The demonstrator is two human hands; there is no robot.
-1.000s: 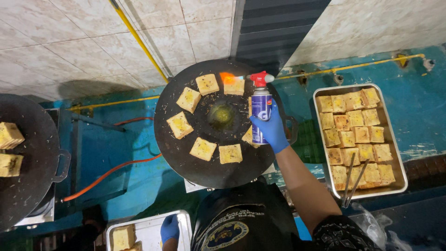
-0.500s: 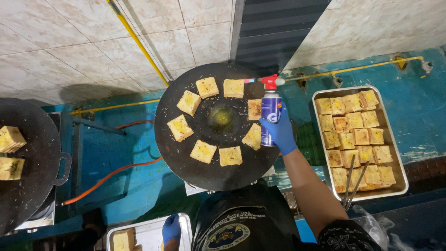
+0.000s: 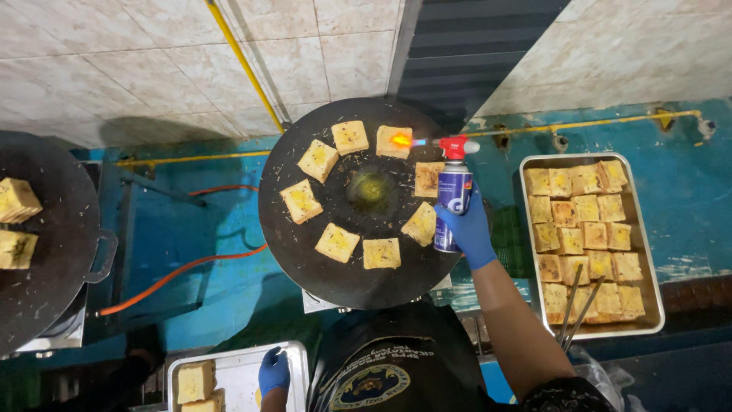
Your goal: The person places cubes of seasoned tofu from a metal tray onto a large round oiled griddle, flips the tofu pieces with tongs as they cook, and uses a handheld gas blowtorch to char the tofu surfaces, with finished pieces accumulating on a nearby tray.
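Eight bread squares (image 3: 337, 242) lie in a ring on the round griddle (image 3: 305, 259) before me. My right hand (image 3: 467, 226) holds a torch (image 3: 453, 194) over its right edge. A full tray (image 3: 652, 305) sits right; a second griddle (image 3: 53, 267) sits left. My left hand (image 3: 274, 371) rests on a near tray (image 3: 244, 362).

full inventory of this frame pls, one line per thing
round griddle: 1, black, centre
bread squares: 8, golden, ringed on the griddle
blowtorch can: 1, blue with red head, flame on a top square
metal tray: 1, right, packed with golden squares
tongs: 1, metal, in that tray
second griddle: 1, black, left, two squares
small tray: 1, metal, bottom, a few squares
gas pipe: yellow, on tiled wall
hose: orange, left
right hand: blue glove, holds the can
left hand: blue glove, at small tray
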